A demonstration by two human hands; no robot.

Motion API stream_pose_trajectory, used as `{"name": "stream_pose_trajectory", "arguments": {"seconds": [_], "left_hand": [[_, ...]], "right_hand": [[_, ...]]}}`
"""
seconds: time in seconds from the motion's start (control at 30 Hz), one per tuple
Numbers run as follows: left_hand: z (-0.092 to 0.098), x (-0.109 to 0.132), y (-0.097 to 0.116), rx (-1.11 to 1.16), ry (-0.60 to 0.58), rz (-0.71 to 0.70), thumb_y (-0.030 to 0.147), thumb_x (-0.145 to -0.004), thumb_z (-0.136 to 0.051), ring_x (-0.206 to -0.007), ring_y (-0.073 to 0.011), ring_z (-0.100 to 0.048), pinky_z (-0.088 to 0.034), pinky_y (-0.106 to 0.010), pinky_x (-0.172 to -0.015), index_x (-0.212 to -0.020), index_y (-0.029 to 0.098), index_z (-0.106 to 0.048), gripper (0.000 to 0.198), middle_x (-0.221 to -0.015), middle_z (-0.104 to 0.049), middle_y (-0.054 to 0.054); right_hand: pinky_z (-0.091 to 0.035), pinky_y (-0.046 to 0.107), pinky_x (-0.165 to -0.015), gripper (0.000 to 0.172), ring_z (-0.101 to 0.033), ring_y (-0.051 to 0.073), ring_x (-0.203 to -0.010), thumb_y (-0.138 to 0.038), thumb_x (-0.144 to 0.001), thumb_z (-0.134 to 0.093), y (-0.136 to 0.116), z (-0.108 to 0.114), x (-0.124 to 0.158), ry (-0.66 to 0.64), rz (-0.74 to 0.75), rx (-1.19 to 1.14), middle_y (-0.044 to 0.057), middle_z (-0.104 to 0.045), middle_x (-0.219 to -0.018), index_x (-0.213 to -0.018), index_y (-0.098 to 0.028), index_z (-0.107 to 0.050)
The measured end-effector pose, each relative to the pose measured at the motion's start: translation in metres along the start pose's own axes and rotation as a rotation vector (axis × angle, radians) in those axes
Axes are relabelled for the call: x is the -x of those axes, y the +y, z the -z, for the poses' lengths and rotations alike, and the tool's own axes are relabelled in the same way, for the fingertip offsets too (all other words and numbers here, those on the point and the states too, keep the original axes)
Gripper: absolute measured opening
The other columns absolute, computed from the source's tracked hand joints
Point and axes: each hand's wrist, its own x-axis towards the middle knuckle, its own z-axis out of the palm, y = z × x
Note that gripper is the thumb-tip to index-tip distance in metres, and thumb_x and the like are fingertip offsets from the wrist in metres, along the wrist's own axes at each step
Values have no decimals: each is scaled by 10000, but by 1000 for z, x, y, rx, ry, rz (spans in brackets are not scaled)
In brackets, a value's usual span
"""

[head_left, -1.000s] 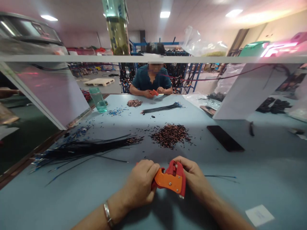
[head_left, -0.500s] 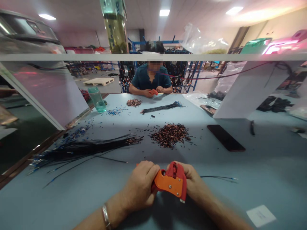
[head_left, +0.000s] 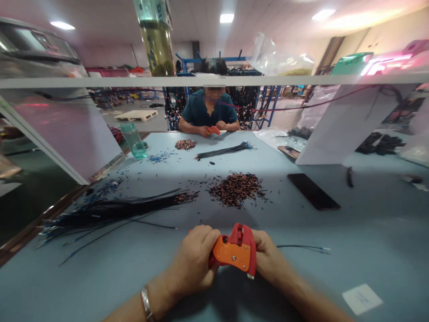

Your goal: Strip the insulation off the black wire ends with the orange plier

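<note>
My left hand [head_left: 196,257] is wrapped round the handles of an orange and red wire stripper [head_left: 233,256], its jaw end pointing right. Against the far side of the jaws is my right hand [head_left: 268,255], fingers closed and partly hidden by the tool. From behind it black wires [head_left: 301,246] with blue and silver ends stick out to the right, so it grips them. Ahead lies a heap of small black and copper-coloured offcuts [head_left: 237,190]. A bundle of black wires [head_left: 117,209] rests on the left, bare copper ends toward the heap and blue-tipped ends toward the table's left edge.
A dark phone [head_left: 313,191] lies right of the heap, and a white paper label [head_left: 362,298] is near front right. A green bottle [head_left: 134,141] stands far left. Across the table, a person [head_left: 209,112] holds another orange tool [head_left: 213,130]. A white shelf [head_left: 254,81] spans above.
The view has shifted slightly, so everything sits a little further left. My hands keep their hold on the wire stripper and wires, with little other visible movement.
</note>
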Motion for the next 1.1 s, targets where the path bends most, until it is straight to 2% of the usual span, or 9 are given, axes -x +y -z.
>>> {"name": "stream_pose_trajectory", "arguments": {"seconds": [0.3,0.5,0.7,1.1], "left_hand": [[1,-3,2,32,22,21,157,-741,-497,-672,-205,-514,-402,-319,-604,-950,202,-461,217,-778,-578,-58],[-1,-1,0,-9,29,5,126,-707,-490,-642,-200,-521,-387,-306,-579,-914,205,-474,222,-732,-579,-46],[-2,1,0,-74,31,-34,88,-704,-466,-607,-193,-538,-374,-294,-549,-880,212,-467,216,-701,-596,-35],[0,2,-1,-92,27,-71,119,-773,-450,-545,-171,-516,-342,-286,-506,-828,224,-428,120,-648,-570,-10]], "right_hand": [[-375,199,-511,273,-401,99,-551,-352,-780,-669,-8,-4,-3,-1,28,10,-30,-501,-588,-598,-157,-613],[-394,210,-531,224,-433,112,-577,-334,-768,-661,-8,-4,-1,-1,-14,23,-22,-522,-614,-635,-158,-625],[-351,198,-511,238,-363,92,-550,-274,-769,-641,-7,-3,-3,-9,42,71,-46,-447,-572,-580,-166,-544],[-387,195,-491,239,-440,113,-559,-323,-801,-621,-10,-2,0,-14,47,93,-13,-525,-595,-623,-163,-610]]}}
